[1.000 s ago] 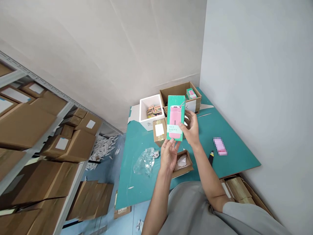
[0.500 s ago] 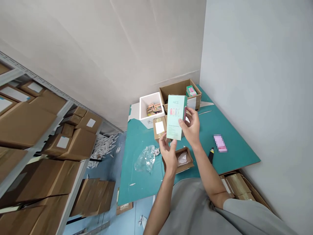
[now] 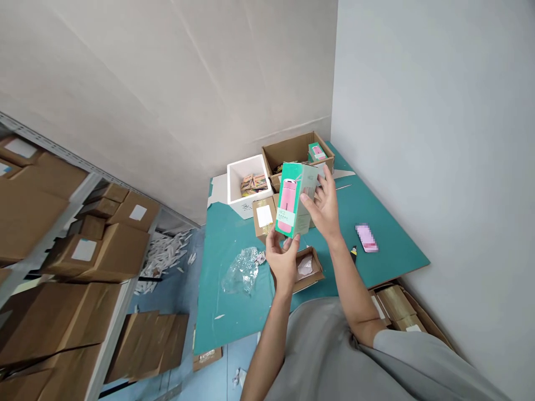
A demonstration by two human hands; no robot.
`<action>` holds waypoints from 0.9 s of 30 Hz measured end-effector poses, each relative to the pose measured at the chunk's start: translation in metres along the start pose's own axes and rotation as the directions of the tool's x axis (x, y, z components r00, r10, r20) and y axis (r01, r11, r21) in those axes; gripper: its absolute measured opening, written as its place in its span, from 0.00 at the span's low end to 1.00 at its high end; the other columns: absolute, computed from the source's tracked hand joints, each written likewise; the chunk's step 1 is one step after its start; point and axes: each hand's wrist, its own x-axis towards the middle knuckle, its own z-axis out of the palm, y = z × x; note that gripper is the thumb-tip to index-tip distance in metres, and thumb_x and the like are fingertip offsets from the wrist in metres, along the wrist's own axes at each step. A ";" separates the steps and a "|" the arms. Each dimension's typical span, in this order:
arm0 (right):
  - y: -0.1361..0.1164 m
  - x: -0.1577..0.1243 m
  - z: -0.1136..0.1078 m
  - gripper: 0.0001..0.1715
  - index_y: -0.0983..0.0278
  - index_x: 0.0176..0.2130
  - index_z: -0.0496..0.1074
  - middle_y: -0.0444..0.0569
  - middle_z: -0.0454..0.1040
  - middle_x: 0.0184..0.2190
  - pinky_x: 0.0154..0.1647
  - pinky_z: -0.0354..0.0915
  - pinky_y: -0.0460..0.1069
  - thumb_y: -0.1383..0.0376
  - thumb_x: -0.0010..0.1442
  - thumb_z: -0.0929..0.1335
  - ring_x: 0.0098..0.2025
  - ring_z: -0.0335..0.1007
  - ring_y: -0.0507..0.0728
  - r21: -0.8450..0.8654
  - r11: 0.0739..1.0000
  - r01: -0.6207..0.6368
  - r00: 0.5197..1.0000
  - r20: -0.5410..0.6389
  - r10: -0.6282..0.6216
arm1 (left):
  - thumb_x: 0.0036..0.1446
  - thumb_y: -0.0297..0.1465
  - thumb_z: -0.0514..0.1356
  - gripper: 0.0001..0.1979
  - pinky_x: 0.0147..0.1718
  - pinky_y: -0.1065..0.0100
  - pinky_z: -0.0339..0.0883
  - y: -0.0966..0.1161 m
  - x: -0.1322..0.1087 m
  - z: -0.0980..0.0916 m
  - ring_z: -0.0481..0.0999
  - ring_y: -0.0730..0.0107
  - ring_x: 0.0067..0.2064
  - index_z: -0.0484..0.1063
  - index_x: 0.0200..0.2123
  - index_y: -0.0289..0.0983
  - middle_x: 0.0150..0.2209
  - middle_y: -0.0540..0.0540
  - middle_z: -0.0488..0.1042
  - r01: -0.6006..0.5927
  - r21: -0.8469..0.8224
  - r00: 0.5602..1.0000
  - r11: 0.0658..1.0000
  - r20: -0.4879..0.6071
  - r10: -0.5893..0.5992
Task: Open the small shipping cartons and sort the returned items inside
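A green box (image 3: pixel 289 201) with a pink bottle pictured on its front is held upright, slightly tilted, above the teal table (image 3: pixel 225 228). My left hand (image 3: pixel 283 259) grips its bottom end with the fingertips. On the right side of the box, my right hand (image 3: pixel 324 209) holds it with the thumb on the pale printed side. Below the hands lies an opened small carton (image 3: pixel 320 271) with white paper (image 3: pixel 305 265) inside. A taped carton with a white label (image 3: pixel 264 216) stands behind my left hand.
A white foam box (image 3: pixel 251 205) with small packets and an open carton (image 3: pixel 288 149) holding another green box (image 3: pixel 316 151) stand at the back. Clear plastic wrap (image 3: pixel 242 273) lies left, a phone (image 3: pixel 366 238) and cutter (image 3: pixel 354 254) right. Shelves with cartons (image 3: pixel 121 245) fill the left.
The box in my hands has been turned, so its green front with the pink bottle picture now faces left of the pale side. The whole view has shifted a little.
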 end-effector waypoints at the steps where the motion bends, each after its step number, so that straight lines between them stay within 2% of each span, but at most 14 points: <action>1: -0.002 0.000 -0.001 0.61 0.44 0.85 0.47 0.54 0.56 0.85 0.76 0.73 0.69 0.34 0.69 0.74 0.80 0.65 0.71 -0.013 1.000 -0.005 1.000 -0.010 0.005 | 0.49 0.45 0.84 0.43 0.64 0.54 0.79 -0.003 -0.003 0.001 0.74 0.44 0.74 0.76 0.65 0.42 0.69 0.36 0.76 -0.058 0.040 0.998 0.998 -0.015 0.059; 3: -0.004 0.001 -0.004 0.58 0.45 0.84 0.52 0.54 0.58 0.84 0.74 0.75 0.69 0.34 0.69 0.74 0.78 0.67 0.72 -0.024 1.000 -0.019 0.999 -0.043 0.018 | 0.51 0.45 0.84 0.43 0.64 0.55 0.80 -0.009 -0.010 0.002 0.71 0.44 0.76 0.75 0.66 0.44 0.72 0.36 0.71 -0.143 0.091 0.989 0.986 -0.016 0.145; 5: -0.005 0.002 -0.007 0.53 0.46 0.81 0.58 0.54 0.62 0.82 0.75 0.74 0.69 0.36 0.69 0.74 0.78 0.67 0.72 -0.024 0.999 -0.030 0.996 -0.081 0.028 | 0.52 0.46 0.83 0.41 0.65 0.54 0.80 -0.013 -0.016 0.002 0.70 0.44 0.77 0.75 0.65 0.45 0.75 0.36 0.67 -0.156 0.088 0.988 0.984 0.020 0.155; 7: -0.005 0.004 -0.012 0.49 0.47 0.79 0.62 0.53 0.66 0.80 0.77 0.72 0.70 0.37 0.69 0.74 0.80 0.64 0.72 -0.032 0.999 -0.033 0.993 -0.111 0.029 | 0.52 0.47 0.84 0.41 0.66 0.53 0.79 -0.016 -0.020 0.001 0.70 0.43 0.77 0.75 0.64 0.46 0.76 0.36 0.65 -0.101 0.048 0.994 0.994 0.044 0.098; 9: -0.004 0.006 -0.016 0.47 0.47 0.78 0.64 0.52 0.68 0.78 0.78 0.70 0.70 0.39 0.69 0.74 0.82 0.61 0.71 -0.052 0.998 -0.036 0.992 -0.125 0.030 | 0.52 0.50 0.83 0.41 0.66 0.51 0.80 -0.021 -0.021 -0.001 0.73 0.43 0.74 0.75 0.63 0.45 0.73 0.36 0.69 -0.001 0.001 1.000 1.000 0.030 0.001; 13: 0.001 0.009 -0.021 0.45 0.46 0.78 0.64 0.50 0.68 0.79 0.78 0.70 0.69 0.41 0.70 0.72 0.82 0.62 0.69 -0.083 0.996 -0.041 0.995 -0.095 0.033 | 0.52 0.56 0.81 0.38 0.64 0.50 0.81 -0.032 -0.021 -0.003 0.84 0.49 0.63 0.78 0.57 0.42 0.58 0.40 0.80 0.206 -0.085 0.979 0.975 0.019 -0.205; 20: 0.000 0.007 -0.016 0.38 0.46 0.74 0.67 0.50 0.68 0.78 0.75 0.75 0.69 0.46 0.71 0.73 0.79 0.66 0.70 -0.102 0.995 -0.010 1.000 -0.015 0.009 | 0.54 0.50 0.81 0.29 0.60 0.55 0.81 -0.030 -0.014 -0.005 0.87 0.61 0.49 0.81 0.51 0.39 0.50 0.42 0.84 0.301 -0.125 0.953 0.945 0.067 -0.295; 22: -0.004 0.000 -0.010 0.33 0.45 0.71 0.69 0.50 0.69 0.77 0.78 0.70 0.72 0.49 0.72 0.74 0.80 0.65 0.70 -0.177 0.983 0.045 0.999 0.018 -0.042 | 0.55 0.47 0.80 0.25 0.56 0.58 0.81 -0.032 -0.003 -0.008 0.85 0.64 0.45 0.81 0.48 0.38 0.46 0.44 0.83 0.346 -0.133 0.937 0.929 0.106 -0.334; 24: -0.008 -0.016 -0.004 0.28 0.45 0.67 0.72 0.49 0.68 0.77 0.83 0.62 0.76 0.52 0.71 0.75 0.83 0.59 0.71 -0.268 0.957 0.115 0.993 0.067 -0.100 | 0.56 0.46 0.76 0.21 0.52 0.60 0.81 -0.037 0.012 -0.013 0.84 0.65 0.43 0.80 0.44 0.39 0.43 0.45 0.82 0.400 -0.160 0.915 0.902 0.127 -0.383; 26: -0.006 -0.042 0.000 0.24 0.45 0.62 0.75 0.47 0.68 0.78 0.84 0.56 0.80 0.54 0.69 0.77 0.84 0.56 0.73 -0.334 0.930 0.153 0.985 0.125 -0.118 | 0.58 0.47 0.71 0.18 0.49 0.62 0.79 -0.044 0.027 -0.018 0.84 0.62 0.45 0.78 0.40 0.40 0.41 0.45 0.82 0.427 -0.187 0.904 0.885 0.112 -0.413; 27: -0.003 -0.058 0.000 0.22 0.45 0.59 0.76 0.46 0.69 0.78 0.84 0.57 0.81 0.55 0.68 0.78 0.84 0.57 0.73 -0.353 0.923 0.157 0.982 0.153 -0.109 | 0.59 0.48 0.70 0.18 0.48 0.63 0.79 -0.047 0.032 -0.021 0.84 0.60 0.47 0.77 0.39 0.40 0.41 0.44 0.83 0.424 -0.187 0.906 0.886 0.093 -0.413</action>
